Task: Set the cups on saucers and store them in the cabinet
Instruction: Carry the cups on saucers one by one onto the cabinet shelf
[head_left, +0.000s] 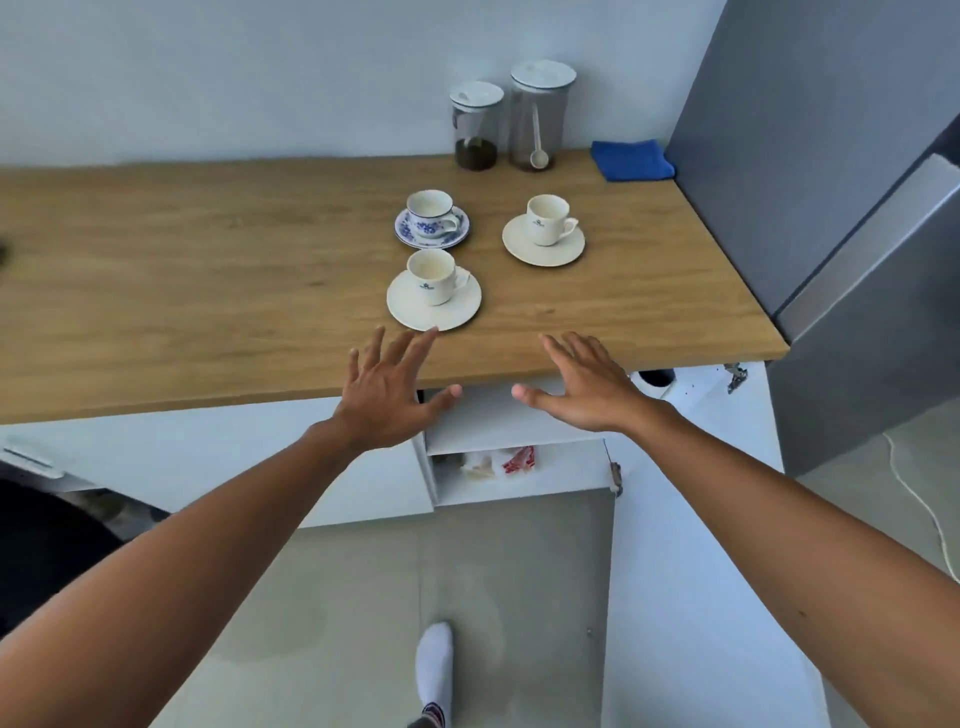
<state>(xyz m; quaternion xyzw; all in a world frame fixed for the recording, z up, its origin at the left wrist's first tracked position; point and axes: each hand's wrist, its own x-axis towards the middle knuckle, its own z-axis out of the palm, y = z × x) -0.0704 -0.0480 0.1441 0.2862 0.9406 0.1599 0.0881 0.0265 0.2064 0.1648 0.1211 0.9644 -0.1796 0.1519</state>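
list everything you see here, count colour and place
cups: 3, two cream, one blue-patterned, each on a saucer
saucers: 3, two cream, one blue-patterned, mid counter
counter: 1, wood
jars: 2, clear with white lids, back of counter by wall
cloth: 1, blue, folded, back right corner
cabinet: 1, white, open below counter, red-and-white packet on its shelf
sock: 1, white, on floor
left hand: open, empty, near front saucer
right hand: open, empty, over counter edge

Light wooden tabletop (208, 270), three round saucers each under a cup, two plain white (434, 306) (543, 244), one blue-patterned (431, 230), two clear lidded jars (476, 127) (540, 117), folded blue cloth (631, 160)
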